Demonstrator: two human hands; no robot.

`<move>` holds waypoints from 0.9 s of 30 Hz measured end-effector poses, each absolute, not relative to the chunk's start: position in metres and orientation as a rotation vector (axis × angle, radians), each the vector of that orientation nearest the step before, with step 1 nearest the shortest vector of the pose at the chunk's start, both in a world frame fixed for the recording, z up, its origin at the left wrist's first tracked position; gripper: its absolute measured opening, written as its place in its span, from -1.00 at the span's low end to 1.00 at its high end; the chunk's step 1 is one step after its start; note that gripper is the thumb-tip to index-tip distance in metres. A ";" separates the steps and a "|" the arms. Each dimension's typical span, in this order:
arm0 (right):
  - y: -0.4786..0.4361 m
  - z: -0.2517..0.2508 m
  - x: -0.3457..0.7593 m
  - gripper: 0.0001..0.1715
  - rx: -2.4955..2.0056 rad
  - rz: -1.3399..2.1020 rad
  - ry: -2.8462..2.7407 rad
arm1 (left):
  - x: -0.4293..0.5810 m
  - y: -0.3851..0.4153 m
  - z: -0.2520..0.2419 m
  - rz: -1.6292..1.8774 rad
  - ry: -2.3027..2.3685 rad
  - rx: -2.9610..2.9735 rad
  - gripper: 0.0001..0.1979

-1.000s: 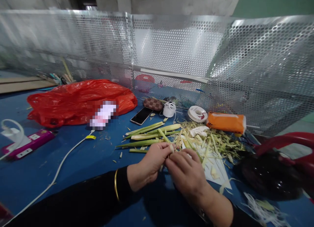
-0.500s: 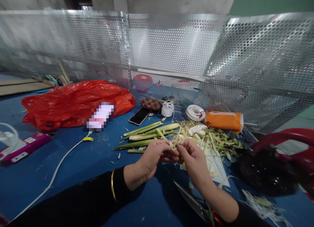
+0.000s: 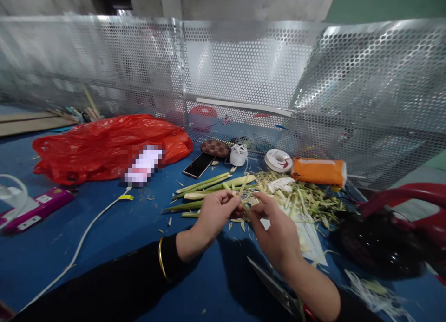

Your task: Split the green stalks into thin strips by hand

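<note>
My left hand (image 3: 216, 215) pinches a small bundle of pale green plant strips (image 3: 243, 186) between thumb and fingers; short ends stick up above the grip. Close on its right, my right hand (image 3: 278, 233) has its index finger raised. Its thumb and other fingers close on a strip end coming from the bundle, partly hidden by the fingers. Behind the left hand lie several green stalks (image 3: 190, 206). Below the right hand are scissors (image 3: 273, 287) with long blades and red handles, partly covered by the forearm.
Plant shreds (image 3: 317, 201) are heaped on white paper (image 3: 310, 238). A dark kettle (image 3: 379, 243) stands right. Behind are a ribbon spool (image 3: 278, 160), orange packet (image 3: 318, 172), black phone (image 3: 199, 165) and perforated metal screen (image 3: 240, 66). Left lie a red plastic bag (image 3: 104, 145) and purple power strip (image 3: 42, 208).
My hands have come slightly apart: the left has shifted a little left, and the right has drawn down and lifted its index finger. The things on the table lie as before.
</note>
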State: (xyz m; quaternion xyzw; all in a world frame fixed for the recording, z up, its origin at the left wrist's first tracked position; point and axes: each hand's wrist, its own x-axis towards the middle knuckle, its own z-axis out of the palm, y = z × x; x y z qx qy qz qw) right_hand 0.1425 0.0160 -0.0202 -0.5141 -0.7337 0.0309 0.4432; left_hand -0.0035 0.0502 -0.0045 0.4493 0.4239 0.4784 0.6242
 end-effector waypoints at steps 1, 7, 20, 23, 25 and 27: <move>0.016 -0.019 0.143 -0.74 -1.232 -0.088 -1.904 | -0.004 0.051 -0.005 1.105 0.972 1.064 -0.84; 0.015 -0.011 0.146 -0.72 -0.928 -0.505 -2.246 | -0.004 0.053 -0.008 1.094 1.062 1.243 -0.85; 0.025 -0.002 0.161 -0.83 -1.241 0.011 -2.063 | -0.010 0.046 0.013 0.624 0.848 1.270 -0.90; 0.023 -0.004 0.159 -0.85 -1.321 0.174 -1.969 | -0.009 0.045 0.009 0.638 0.858 1.309 -0.89; 0.024 -0.005 0.158 -0.85 -1.357 0.283 -1.909 | -0.008 0.044 0.006 0.684 0.885 1.404 -0.88; 0.025 -0.007 0.157 -0.86 -1.375 0.409 -1.844 | -0.007 0.043 0.003 0.739 0.923 1.490 -0.85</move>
